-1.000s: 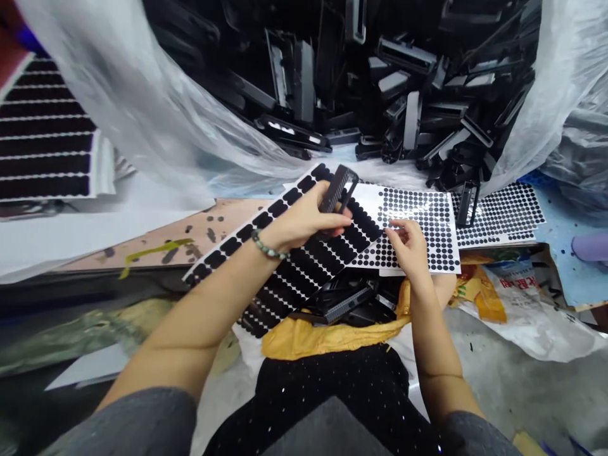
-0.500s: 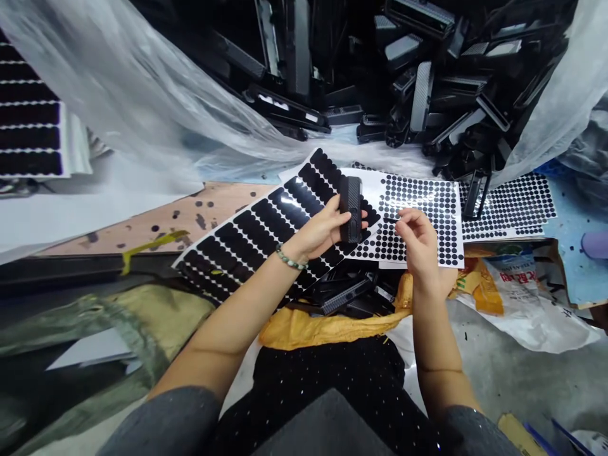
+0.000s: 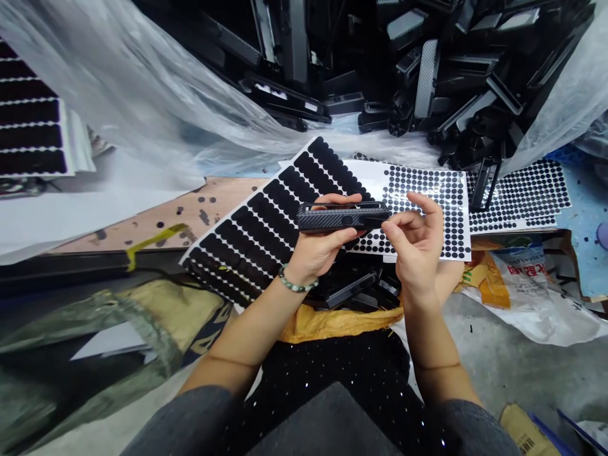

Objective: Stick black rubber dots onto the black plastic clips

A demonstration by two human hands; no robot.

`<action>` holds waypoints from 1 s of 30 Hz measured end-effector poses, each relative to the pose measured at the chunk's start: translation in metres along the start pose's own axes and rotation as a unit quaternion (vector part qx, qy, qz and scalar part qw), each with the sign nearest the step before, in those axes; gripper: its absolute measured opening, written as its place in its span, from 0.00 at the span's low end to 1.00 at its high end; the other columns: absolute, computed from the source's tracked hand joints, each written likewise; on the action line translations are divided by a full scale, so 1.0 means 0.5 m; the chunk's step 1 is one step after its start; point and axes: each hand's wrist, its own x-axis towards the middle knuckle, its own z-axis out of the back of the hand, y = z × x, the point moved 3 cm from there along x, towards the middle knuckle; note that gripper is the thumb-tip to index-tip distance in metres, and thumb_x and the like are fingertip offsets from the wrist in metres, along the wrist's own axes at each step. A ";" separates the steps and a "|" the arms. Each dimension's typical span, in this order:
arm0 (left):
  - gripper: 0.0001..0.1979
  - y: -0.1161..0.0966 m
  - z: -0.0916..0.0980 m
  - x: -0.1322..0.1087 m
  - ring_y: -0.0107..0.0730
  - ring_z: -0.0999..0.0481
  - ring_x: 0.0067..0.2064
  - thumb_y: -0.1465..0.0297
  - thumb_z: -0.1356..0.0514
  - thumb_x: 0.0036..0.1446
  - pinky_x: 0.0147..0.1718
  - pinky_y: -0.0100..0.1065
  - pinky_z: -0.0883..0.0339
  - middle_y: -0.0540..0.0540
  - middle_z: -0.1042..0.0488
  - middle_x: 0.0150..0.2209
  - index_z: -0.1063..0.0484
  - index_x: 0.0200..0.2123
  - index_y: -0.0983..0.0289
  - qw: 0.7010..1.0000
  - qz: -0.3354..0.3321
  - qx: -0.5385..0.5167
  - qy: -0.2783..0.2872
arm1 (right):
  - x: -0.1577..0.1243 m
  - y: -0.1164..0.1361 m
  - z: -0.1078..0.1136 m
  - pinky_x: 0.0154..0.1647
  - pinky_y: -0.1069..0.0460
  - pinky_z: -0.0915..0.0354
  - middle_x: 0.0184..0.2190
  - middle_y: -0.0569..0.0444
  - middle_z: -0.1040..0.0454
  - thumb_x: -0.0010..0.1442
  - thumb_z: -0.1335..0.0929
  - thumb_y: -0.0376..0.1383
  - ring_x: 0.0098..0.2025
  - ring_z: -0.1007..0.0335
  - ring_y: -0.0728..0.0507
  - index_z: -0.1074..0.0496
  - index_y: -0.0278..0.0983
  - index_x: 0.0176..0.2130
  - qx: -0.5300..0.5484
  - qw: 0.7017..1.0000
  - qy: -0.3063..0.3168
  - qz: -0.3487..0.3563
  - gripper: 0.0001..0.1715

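Observation:
My left hand [image 3: 323, 250] is closed around a long black plastic housing [image 3: 327, 220] with a carbon-weave face, held crosswise with its slotted side up. At the housing's right end, the thumb and index finger of my right hand [image 3: 418, 244] pinch a small black sticker [image 3: 375, 221], partly lost against the dark plastic. Under my left hand lies a sheet of large black stickers [image 3: 256, 234], set at a slant. Behind my right hand is a white sheet of small round black dots [image 3: 427, 190].
Many similar black housings [image 3: 427, 76] are heaped at the back inside clear plastic film [image 3: 180, 95]. More lie in a yellow sack [image 3: 332, 324] before my lap. Another dot sheet [image 3: 536, 196] rests at right, and a stack of sticker sheets [image 3: 33, 126] at far left.
My left hand has turned the housing from upright to crosswise. My right hand has brought the small black sticker against the housing's right end.

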 end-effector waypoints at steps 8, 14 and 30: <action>0.22 -0.003 -0.006 -0.008 0.37 0.25 0.54 0.67 0.30 0.48 0.50 0.40 0.26 0.49 0.28 0.56 0.35 0.44 0.53 1.000 -0.016 0.011 -0.001 | -0.005 -0.003 -0.008 0.41 0.47 0.29 0.34 0.58 0.29 0.61 0.31 0.43 0.32 0.31 0.48 0.40 0.48 0.53 0.007 1.000 0.004 -0.022 0.23; 0.21 -0.002 -0.008 -0.010 0.38 0.25 0.54 0.67 0.30 0.49 0.51 0.41 0.26 0.48 0.27 0.55 0.35 0.44 0.53 1.000 -0.024 0.015 -0.004 | -0.004 0.004 -0.007 0.40 0.48 0.28 0.34 0.59 0.29 0.61 0.31 0.42 0.32 0.30 0.48 0.39 0.47 0.52 0.000 1.000 0.004 -0.010 0.22; 0.20 -0.005 -0.009 -0.009 0.39 0.25 0.56 0.67 0.30 0.50 0.53 0.42 0.27 0.48 0.27 0.55 0.34 0.44 0.53 0.999 -0.037 0.018 0.001 | 0.001 -0.004 -0.003 0.43 0.47 0.27 0.31 0.60 0.29 0.61 0.30 0.40 0.32 0.28 0.48 0.40 0.47 0.53 0.011 1.000 0.013 -0.013 0.23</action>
